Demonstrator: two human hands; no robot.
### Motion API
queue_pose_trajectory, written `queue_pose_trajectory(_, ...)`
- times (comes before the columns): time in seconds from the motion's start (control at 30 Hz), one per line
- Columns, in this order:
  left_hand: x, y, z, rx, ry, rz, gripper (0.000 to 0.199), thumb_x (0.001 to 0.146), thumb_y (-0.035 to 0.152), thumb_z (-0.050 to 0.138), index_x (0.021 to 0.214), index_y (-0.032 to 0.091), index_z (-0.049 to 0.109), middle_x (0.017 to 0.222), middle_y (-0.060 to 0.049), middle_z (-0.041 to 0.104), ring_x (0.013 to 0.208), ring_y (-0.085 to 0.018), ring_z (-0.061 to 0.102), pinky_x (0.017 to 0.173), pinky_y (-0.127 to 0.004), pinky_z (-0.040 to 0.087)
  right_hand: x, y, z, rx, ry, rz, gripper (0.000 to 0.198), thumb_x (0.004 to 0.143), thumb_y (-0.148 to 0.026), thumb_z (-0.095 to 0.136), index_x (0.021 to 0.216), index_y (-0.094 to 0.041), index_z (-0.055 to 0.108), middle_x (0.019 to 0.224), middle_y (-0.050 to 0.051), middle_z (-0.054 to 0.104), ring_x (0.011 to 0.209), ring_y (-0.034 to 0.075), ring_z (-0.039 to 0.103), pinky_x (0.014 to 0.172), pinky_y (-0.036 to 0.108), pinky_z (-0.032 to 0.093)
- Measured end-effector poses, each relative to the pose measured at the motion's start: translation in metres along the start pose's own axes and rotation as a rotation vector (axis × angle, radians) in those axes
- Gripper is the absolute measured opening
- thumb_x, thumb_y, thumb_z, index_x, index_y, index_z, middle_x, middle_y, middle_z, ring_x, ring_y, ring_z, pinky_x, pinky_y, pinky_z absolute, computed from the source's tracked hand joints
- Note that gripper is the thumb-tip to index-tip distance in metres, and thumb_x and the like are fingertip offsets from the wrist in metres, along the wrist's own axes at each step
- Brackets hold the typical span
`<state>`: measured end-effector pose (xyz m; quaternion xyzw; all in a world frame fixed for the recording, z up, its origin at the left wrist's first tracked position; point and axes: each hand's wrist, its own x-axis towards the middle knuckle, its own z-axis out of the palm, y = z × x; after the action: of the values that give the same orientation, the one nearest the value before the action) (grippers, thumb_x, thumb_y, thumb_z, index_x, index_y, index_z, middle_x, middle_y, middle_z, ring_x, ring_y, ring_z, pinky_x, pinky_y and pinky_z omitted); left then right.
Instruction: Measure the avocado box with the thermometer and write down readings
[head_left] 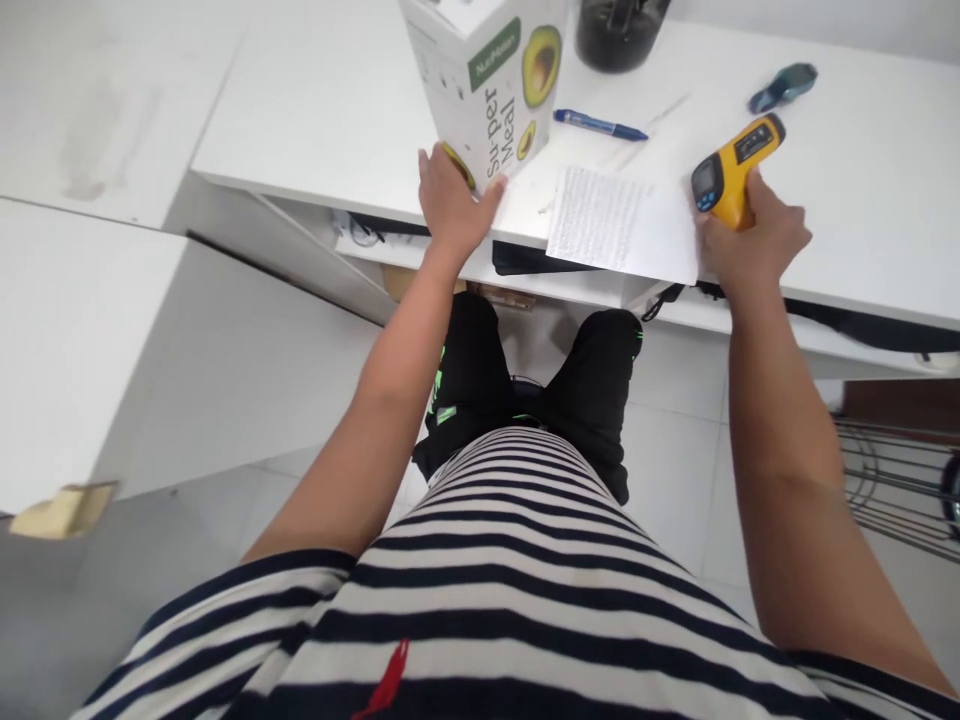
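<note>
A white carton [487,95] printed with avocados and the words "Su-per Meal" stands on the white desk. My left hand [457,200] grips its lower near corner, thumb on one side and fingers on the other. In my right hand [757,235] is a yellow and black infrared thermometer [739,165], its handle wrapped by my fingers and its small display facing up. Between my hands lies a sheet of paper [600,222] with dense handwriting, its near edge reaching over the desk's front. A blue pen [600,125] rests just beyond the paper.
A dark container [621,35] stands at the back, behind the pen. At the back right lies a small teal object [784,88]. An open shelf [570,285] holding dark items runs under the desktop [862,200]. A wire rack [892,480] is at lower right.
</note>
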<state>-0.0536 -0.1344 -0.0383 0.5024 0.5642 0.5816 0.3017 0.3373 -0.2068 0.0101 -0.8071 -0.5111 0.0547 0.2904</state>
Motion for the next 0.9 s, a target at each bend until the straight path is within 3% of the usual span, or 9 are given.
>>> queue_pose_trajectory(0.1, 0.004, 0.014, -0.001, 0.406, -0.058, -0.176, 0.062, 0.079, 0.041, 0.090, 0.126, 0.020, 0.055, 0.154, -0.012, 0.053, 0.168, -0.019, -0.004, 0.132, -0.044, 0.018, 0.013, 0.001, 0.017, -0.063, 0.011, -0.037, 0.065, 0.093, -0.032, 0.058, 0.153, -0.009, 0.059, 0.137, 0.013, 0.075, 0.137, 0.028, 0.058, 0.103, 0.051, 0.038)
queue_pose_trajectory(0.2, 0.013, 0.028, 0.000, 0.711, -0.109, -0.160, 0.079, 0.081, 0.056, 0.081, 0.143, 0.023, 0.047, 0.171, -0.007, 0.041, 0.168, -0.017, -0.006, 0.136, -0.050, 0.018, 0.018, 0.001, 0.026, -0.103, 0.005, -0.035, 0.074, 0.097, -0.024, 0.066, 0.165, -0.011, 0.043, 0.153, 0.021, 0.064, 0.137, 0.029, 0.053, 0.110, 0.051, 0.040)
queue_pose_trajectory(0.27, 0.021, 0.031, 0.004, 0.827, -0.154, -0.201, 0.091, 0.083, 0.068, 0.072, 0.153, 0.019, 0.038, 0.177, -0.005, 0.034, 0.168, -0.013, -0.008, 0.138, -0.049, 0.012, 0.019, -0.003, 0.027, -0.177, -0.048, -0.055, 0.075, 0.099, -0.032, 0.068, 0.166, -0.011, 0.041, 0.154, 0.023, 0.061, 0.136, 0.033, 0.050, 0.110, 0.053, 0.038)
queue_pose_trajectory(0.4, 0.029, 0.029, 0.018, 0.896, -0.168, -0.237, 0.109, 0.092, 0.077, 0.053, 0.167, 0.008, 0.014, 0.182, -0.010, 0.020, 0.170, -0.025, 0.001, 0.137, -0.058, 0.004, 0.017, -0.014, 0.024, -0.284, -0.081, -0.081, 0.069, 0.103, -0.039, 0.060, 0.163, -0.009, 0.045, 0.146, 0.024, 0.065, 0.127, 0.033, 0.049, 0.104, 0.052, 0.037)
queue_pose_trajectory(0.47, 0.027, 0.028, 0.024, 0.936, -0.131, -0.209, 0.104, 0.099, 0.076, 0.045, 0.168, 0.003, 0.017, 0.181, -0.014, 0.023, 0.170, -0.032, 0.007, 0.137, -0.062, 0.003, 0.015, -0.019, 0.023, -0.322, -0.065, -0.079, 0.066, 0.103, -0.036, 0.058, 0.162, -0.009, 0.047, 0.142, 0.024, 0.067, 0.123, 0.032, 0.049, 0.100, 0.050, 0.037)
queue_pose_trajectory(0.57, 0.024, 0.026, 0.029, 0.971, -0.123, -0.191, 0.099, 0.103, 0.076, 0.032, 0.166, 0.000, 0.027, 0.178, -0.015, 0.029, 0.170, -0.034, 0.006, 0.135, -0.066, 0.002, 0.012, -0.020, 0.024, -0.350, -0.046, -0.077, 0.065, 0.102, -0.035, 0.058, 0.161, -0.010, 0.049, 0.140, 0.023, 0.069, 0.120, 0.032, 0.050, 0.098, 0.047, 0.038)
queue_pose_trajectory(0.73, 0.027, 0.029, 0.033, 0.971, -0.139, -0.214, 0.101, 0.106, 0.071, 0.041, 0.168, -0.003, 0.012, 0.181, -0.021, 0.018, 0.168, -0.036, 0.013, 0.133, -0.067, -0.003, 0.016, -0.015, 0.030, -0.345, 0.018, -0.088, 0.064, 0.099, -0.036, 0.058, 0.159, -0.011, 0.052, 0.138, 0.023, 0.069, 0.121, 0.034, 0.052, 0.099, 0.049, 0.038)
queue_pose_trajectory(0.9, 0.019, 0.045, 0.032, 0.997, -0.134, -0.191, 0.089, 0.111, 0.059, 0.033, 0.168, -0.007, 0.015, 0.179, -0.025, 0.021, 0.168, -0.038, 0.014, 0.134, -0.065, 0.000, 0.016, -0.016, 0.033, -0.410, 0.060, -0.093, 0.061, 0.098, -0.034, 0.054, 0.153, -0.010, 0.057, 0.122, 0.024, 0.072, 0.115, 0.038, 0.056, 0.094, 0.049, 0.042)
